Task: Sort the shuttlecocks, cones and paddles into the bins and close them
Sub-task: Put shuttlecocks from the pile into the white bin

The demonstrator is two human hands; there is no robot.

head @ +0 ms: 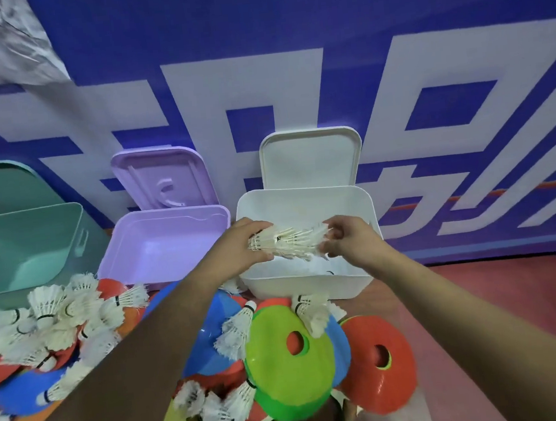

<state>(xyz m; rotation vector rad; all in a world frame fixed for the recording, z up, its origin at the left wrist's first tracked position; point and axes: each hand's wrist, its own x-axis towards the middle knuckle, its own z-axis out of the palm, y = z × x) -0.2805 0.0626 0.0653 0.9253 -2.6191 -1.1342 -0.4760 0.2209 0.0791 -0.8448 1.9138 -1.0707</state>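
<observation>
Gripping feathery stacked shuttlecocks (286,241), left hand (239,244) and right hand (350,237) hover over white bin (311,285)

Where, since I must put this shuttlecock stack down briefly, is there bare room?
Bare red floor lies right of the white bin and the orange cone. The purple bin looks bare inside. In front of the bins, shuttlecocks and cones crowd the floor.

Bins (168,217) sit in a row against the wall (285,23), lids (164,177) propped behind. Shuttlecocks (55,313) and cones (285,376) lie heaped before them. A stack (289,239) is above the right bin (303,204).
</observation>
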